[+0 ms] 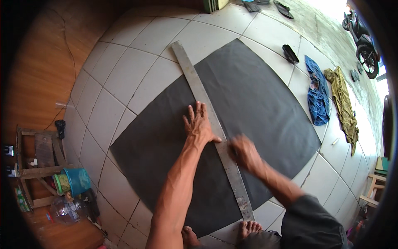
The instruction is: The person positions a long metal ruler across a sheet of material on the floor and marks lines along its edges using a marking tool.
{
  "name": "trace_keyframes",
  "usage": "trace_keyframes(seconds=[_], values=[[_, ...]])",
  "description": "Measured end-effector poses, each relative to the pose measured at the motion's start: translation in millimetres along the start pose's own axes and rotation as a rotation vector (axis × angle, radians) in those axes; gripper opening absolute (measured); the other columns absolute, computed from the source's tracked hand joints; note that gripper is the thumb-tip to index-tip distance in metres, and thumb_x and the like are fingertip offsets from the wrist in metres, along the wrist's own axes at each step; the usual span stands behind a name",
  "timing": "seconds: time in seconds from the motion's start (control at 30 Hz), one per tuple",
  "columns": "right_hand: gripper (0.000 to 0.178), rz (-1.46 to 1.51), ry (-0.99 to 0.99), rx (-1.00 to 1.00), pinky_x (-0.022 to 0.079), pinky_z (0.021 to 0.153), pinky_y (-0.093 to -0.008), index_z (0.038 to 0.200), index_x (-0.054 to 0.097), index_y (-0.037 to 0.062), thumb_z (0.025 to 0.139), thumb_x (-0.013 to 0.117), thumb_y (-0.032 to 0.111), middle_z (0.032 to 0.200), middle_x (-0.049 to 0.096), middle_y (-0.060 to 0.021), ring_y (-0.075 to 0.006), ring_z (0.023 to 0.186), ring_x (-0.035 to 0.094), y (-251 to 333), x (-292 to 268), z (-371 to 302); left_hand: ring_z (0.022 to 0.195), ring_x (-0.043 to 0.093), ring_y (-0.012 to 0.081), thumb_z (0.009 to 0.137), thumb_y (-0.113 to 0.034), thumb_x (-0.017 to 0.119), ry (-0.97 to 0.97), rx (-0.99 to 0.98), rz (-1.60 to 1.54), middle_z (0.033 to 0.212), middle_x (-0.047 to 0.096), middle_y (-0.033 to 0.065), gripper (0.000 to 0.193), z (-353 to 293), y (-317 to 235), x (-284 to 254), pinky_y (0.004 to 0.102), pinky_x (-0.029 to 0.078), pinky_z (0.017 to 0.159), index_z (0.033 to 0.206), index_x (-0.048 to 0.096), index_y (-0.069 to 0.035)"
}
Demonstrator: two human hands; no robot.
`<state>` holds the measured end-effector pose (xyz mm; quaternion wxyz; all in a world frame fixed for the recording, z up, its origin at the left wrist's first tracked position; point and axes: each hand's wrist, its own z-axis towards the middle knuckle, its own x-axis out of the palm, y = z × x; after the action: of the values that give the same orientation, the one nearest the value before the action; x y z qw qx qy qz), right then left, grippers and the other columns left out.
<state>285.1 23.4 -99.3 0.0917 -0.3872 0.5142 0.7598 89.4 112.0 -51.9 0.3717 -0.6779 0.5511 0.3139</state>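
A long metal straightedge (202,91) lies across a large dark grey sheet (257,91), which looks like vinyl or leather cloth. Both ends of the straightedge reach past the sheet's edges onto the tiles. My left hand (200,128) lies with fingers spread, its thumb on the straightedge and other fingertips along its left edge and on the sheet. Just right of the straightedge's middle, my right hand (245,151) is curled closed and smeared by motion. Whatever it grips is hidden. My bare feet (249,229) are at the sheet's near edge, one by the straightedge's near end.
White floor tiles (112,79) surround the sheet. Blue cloth (317,91) and olive cloth (343,108) lie at right, with a black sandal (290,54) nearby. A wooden stand (35,168) and a teal bucket (77,181) are at left. A motorcycle (362,45) stands far right.
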Motion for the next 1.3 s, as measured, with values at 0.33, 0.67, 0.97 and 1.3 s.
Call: trace_keyframes(seconds=[0.33,0.67,0.97,1.3], values=[[0.016,0.040,0.242,0.154,0.049,0.062,-0.0460,0.085,0.058,0.0061,0.084,0.070,0.017,0.073,0.057,-0.0137,-0.0354,0.071,0.059,53,-28,-174,0.156,0.000,0.0367,0.050,-0.046,0.099,0.040,-0.023,0.004,0.170,0.001,0.0092,0.153,4,-10,1,0.0694,0.016,0.118,0.162,0.001,-0.011],[0.017,-0.121,-0.187,-0.133,0.050,0.058,-0.0501,0.079,0.063,0.0020,0.089,0.060,0.015,0.069,0.064,-0.0216,-0.0431,0.065,0.064,-80,-8,256,0.155,0.001,0.0378,0.051,-0.050,0.096,0.046,0.020,0.001,0.170,0.002,0.0107,0.151,-4,-17,-3,0.0749,0.024,0.112,0.161,0.001,-0.009],[0.009,-0.047,-0.320,-0.162,0.050,0.068,-0.0500,0.081,0.061,0.0030,0.085,0.061,0.011,0.074,0.063,-0.0188,-0.0412,0.072,0.061,-74,25,222,0.156,0.002,0.0318,0.054,-0.047,0.096,0.100,-0.030,-0.002,0.170,0.001,0.0036,0.148,-6,-11,-12,0.0709,0.024,0.115,0.162,0.001,-0.014],[0.031,0.039,0.137,0.219,0.047,0.061,-0.0400,0.114,0.064,0.0008,0.084,0.071,0.004,0.080,0.057,-0.0107,-0.0286,0.074,0.053,85,-25,-253,0.156,0.003,0.0322,0.052,-0.047,0.098,0.036,-0.014,-0.004,0.170,0.001,0.0048,0.150,6,-11,-6,0.0705,0.025,0.115,0.162,0.001,-0.013]])
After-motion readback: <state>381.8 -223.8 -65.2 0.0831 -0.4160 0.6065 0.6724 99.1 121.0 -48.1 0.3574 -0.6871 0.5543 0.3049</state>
